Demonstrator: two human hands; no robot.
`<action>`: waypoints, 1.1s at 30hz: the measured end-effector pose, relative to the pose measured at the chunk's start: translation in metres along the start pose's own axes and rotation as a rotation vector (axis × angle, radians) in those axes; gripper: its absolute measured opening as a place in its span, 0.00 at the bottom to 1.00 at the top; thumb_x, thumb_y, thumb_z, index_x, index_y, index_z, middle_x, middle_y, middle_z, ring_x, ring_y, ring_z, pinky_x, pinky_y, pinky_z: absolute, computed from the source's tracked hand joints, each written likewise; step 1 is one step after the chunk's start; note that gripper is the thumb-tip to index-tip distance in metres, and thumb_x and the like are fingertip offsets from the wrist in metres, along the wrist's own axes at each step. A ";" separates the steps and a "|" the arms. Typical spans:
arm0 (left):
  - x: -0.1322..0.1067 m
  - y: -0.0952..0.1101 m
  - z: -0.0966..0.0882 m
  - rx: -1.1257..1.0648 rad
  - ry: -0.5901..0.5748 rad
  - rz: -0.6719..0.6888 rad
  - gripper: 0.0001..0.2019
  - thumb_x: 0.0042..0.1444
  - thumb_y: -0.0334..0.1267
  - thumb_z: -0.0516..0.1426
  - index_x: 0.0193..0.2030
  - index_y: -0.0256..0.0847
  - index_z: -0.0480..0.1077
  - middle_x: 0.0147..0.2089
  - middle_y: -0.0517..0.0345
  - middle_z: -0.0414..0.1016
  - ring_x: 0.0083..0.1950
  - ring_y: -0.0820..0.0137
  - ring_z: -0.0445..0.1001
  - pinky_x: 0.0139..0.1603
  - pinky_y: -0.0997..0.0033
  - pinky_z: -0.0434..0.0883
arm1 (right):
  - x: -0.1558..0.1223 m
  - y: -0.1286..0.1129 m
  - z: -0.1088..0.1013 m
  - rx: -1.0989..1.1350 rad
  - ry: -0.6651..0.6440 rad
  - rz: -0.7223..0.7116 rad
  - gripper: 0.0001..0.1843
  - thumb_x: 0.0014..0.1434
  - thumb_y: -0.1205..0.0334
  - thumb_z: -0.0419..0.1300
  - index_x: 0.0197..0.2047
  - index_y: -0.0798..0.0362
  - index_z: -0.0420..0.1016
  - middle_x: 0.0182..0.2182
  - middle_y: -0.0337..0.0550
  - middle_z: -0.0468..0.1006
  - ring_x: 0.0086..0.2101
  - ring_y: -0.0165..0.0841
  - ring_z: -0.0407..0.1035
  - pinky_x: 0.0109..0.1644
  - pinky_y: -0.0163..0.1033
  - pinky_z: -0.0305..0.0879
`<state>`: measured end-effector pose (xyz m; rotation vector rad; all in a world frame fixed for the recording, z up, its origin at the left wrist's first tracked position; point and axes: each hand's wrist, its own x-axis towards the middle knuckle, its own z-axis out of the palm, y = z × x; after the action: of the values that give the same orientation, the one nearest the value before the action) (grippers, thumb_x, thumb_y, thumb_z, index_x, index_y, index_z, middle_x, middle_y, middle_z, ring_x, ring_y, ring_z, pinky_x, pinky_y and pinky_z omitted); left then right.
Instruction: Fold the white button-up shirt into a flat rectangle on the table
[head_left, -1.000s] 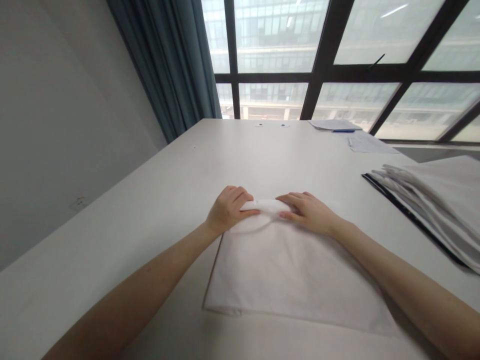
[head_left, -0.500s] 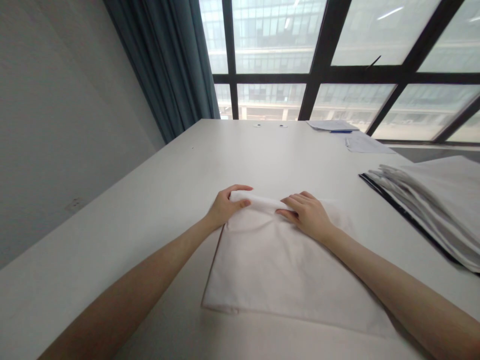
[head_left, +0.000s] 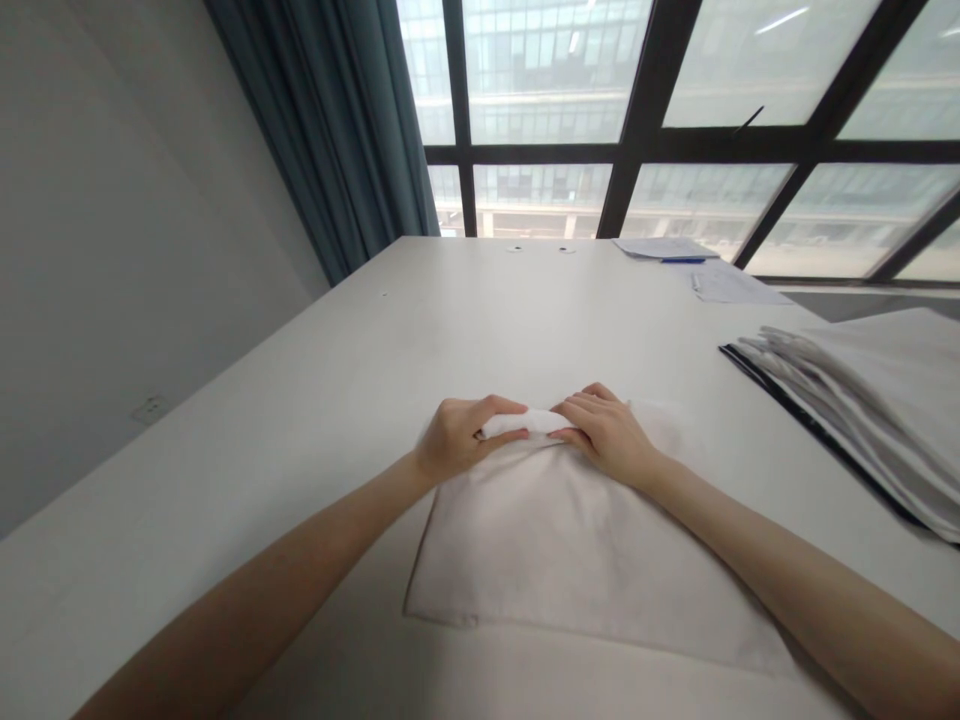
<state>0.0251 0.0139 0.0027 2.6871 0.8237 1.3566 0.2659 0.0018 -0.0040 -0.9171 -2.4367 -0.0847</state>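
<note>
A white cloth (head_left: 570, 550) lies flat on the white table (head_left: 300, 420) in front of me, with its far edge rolled into a narrow tube (head_left: 525, 422). My left hand (head_left: 461, 437) curls its fingers round the left part of that roll. My right hand (head_left: 609, 432) grips the right part, fingers bent over the top. The two hands are close together, almost touching across the roll. Both forearms reach in from the bottom of the view.
A stack of folded white cloths (head_left: 862, 410) lies on a dark board at the right edge. Loose papers (head_left: 731, 285) and a blue pen (head_left: 681, 261) lie far back right. Windows and a blue curtain (head_left: 352, 130) stand behind the table; a grey wall runs along the left.
The roll has come a little nearer to me and grown thicker. Both hands have closed in toward each other, and my left hand's fingers have curled tighter round the roll.
</note>
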 end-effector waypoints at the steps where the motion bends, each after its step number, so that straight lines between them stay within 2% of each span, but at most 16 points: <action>1: 0.005 0.001 -0.004 0.002 -0.047 -0.051 0.18 0.61 0.53 0.55 0.41 0.40 0.75 0.30 0.61 0.81 0.17 0.80 0.67 0.24 0.80 0.66 | 0.000 0.000 0.001 -0.016 0.010 -0.002 0.22 0.69 0.49 0.44 0.37 0.55 0.70 0.28 0.44 0.75 0.31 0.35 0.69 0.43 0.41 0.58; 4: 0.021 0.012 -0.018 0.101 -0.268 -0.183 0.15 0.59 0.52 0.57 0.42 0.44 0.76 0.34 0.62 0.81 0.26 0.75 0.75 0.30 0.78 0.68 | 0.000 0.000 0.002 -0.059 0.039 -0.012 0.22 0.70 0.50 0.44 0.36 0.55 0.70 0.26 0.43 0.73 0.29 0.33 0.67 0.41 0.39 0.57; 7: 0.034 0.031 -0.029 0.296 -0.484 -0.206 0.14 0.58 0.52 0.58 0.45 0.47 0.75 0.41 0.61 0.82 0.39 0.66 0.79 0.35 0.74 0.68 | -0.001 -0.002 0.002 -0.103 0.040 -0.043 0.23 0.70 0.49 0.43 0.36 0.54 0.71 0.25 0.43 0.74 0.29 0.33 0.67 0.42 0.39 0.57; 10: 0.039 0.044 -0.028 0.405 -0.590 -0.200 0.15 0.60 0.52 0.57 0.45 0.45 0.75 0.40 0.58 0.81 0.40 0.64 0.79 0.34 0.72 0.67 | -0.001 -0.003 0.001 -0.115 0.015 -0.053 0.24 0.69 0.47 0.43 0.36 0.54 0.73 0.27 0.44 0.76 0.30 0.34 0.69 0.43 0.40 0.57; 12: 0.039 0.042 -0.024 0.414 -0.610 -0.219 0.14 0.61 0.51 0.55 0.43 0.44 0.75 0.38 0.57 0.81 0.39 0.64 0.79 0.34 0.72 0.67 | 0.000 -0.001 -0.002 -0.092 -0.008 -0.030 0.24 0.69 0.47 0.44 0.38 0.54 0.73 0.28 0.44 0.77 0.32 0.34 0.70 0.43 0.39 0.57; 15: 0.042 0.026 -0.022 0.376 -0.609 -0.314 0.13 0.62 0.49 0.54 0.42 0.45 0.76 0.37 0.57 0.81 0.39 0.64 0.78 0.35 0.72 0.66 | 0.001 0.008 -0.009 -0.079 -0.082 0.075 0.24 0.68 0.45 0.45 0.40 0.53 0.74 0.30 0.43 0.79 0.32 0.34 0.71 0.43 0.38 0.58; 19: 0.046 -0.002 -0.027 0.290 -0.635 -0.509 0.14 0.62 0.50 0.53 0.44 0.47 0.76 0.39 0.58 0.81 0.40 0.65 0.77 0.37 0.72 0.66 | 0.002 0.020 -0.018 -0.224 -0.260 0.303 0.26 0.66 0.40 0.44 0.36 0.50 0.74 0.28 0.42 0.80 0.30 0.36 0.72 0.38 0.38 0.57; 22: 0.047 -0.011 -0.033 0.366 -0.712 -0.565 0.17 0.61 0.54 0.52 0.46 0.48 0.76 0.41 0.57 0.81 0.42 0.62 0.77 0.38 0.70 0.66 | 0.003 0.021 -0.019 -0.312 -0.332 0.380 0.27 0.66 0.40 0.43 0.34 0.49 0.73 0.28 0.43 0.80 0.30 0.37 0.73 0.36 0.38 0.54; 26: 0.045 -0.003 -0.032 0.516 -0.791 -0.466 0.20 0.60 0.59 0.50 0.46 0.50 0.74 0.41 0.56 0.80 0.42 0.59 0.77 0.37 0.68 0.66 | 0.005 0.014 -0.014 -0.320 -0.296 0.319 0.26 0.67 0.42 0.44 0.33 0.51 0.72 0.30 0.43 0.81 0.32 0.36 0.74 0.39 0.38 0.55; 30: 0.040 0.010 -0.018 0.511 -0.769 -0.328 0.23 0.61 0.61 0.48 0.43 0.47 0.73 0.38 0.56 0.80 0.40 0.63 0.78 0.34 0.71 0.65 | 0.008 0.005 -0.012 -0.286 -0.258 0.256 0.26 0.68 0.43 0.43 0.33 0.52 0.71 0.27 0.43 0.80 0.29 0.35 0.73 0.39 0.38 0.55; 33: 0.034 0.009 -0.009 0.523 -0.742 -0.275 0.24 0.62 0.61 0.48 0.40 0.44 0.73 0.35 0.55 0.79 0.37 0.64 0.78 0.32 0.71 0.64 | 0.009 0.003 -0.014 -0.242 -0.278 0.247 0.26 0.69 0.44 0.42 0.33 0.51 0.72 0.27 0.43 0.79 0.29 0.35 0.73 0.36 0.37 0.54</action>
<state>0.0393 0.0199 0.0360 2.8966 1.4811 0.0372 0.2685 0.0061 0.0123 -1.4142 -2.5785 -0.1766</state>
